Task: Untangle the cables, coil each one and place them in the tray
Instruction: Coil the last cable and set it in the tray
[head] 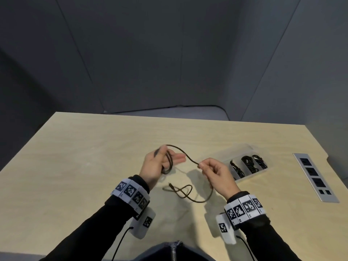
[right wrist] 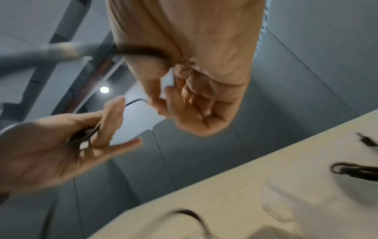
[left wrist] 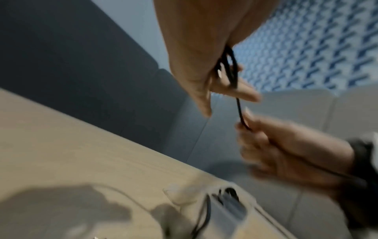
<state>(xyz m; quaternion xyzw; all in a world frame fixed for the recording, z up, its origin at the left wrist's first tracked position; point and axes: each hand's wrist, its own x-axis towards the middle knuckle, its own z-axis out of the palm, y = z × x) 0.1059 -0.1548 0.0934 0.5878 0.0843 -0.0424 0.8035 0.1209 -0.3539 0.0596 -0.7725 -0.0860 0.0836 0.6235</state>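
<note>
Just below the centre of the head view, the left hand (head: 160,164) was raised palm-up above the pale wooden table (head: 75,157), its fingers stretched out and a few loops of thin black cable (head: 170,162) lying across the palm, pinned under the thumb. From those loops the cable arched up and to the right to the right hand (head: 216,174), which pinched it between thumb and forefinger with the other fingers loosely curled. Past that pinch the cable dropped behind the right palm and ran on to a slack tail lying on the table in the lower centre of the frame, one small plug end (head: 170,184) resting free.

At the right of the frame sat the clear plastic compartment tray (head: 226,151), with dark coiled cables (head: 248,163) already in several of its sections.

The cable looked light, limp and thin, so it would probably follow the hand with almost no resistance but spring out of its loops if the thumb eased. Its smooth sheath would likely slide through a loose pinch, which suits feeding it. The best hold seemed to be on the gathered loops themselves, with the other hand taking the run close beside the coil rather than the plug.
</note>
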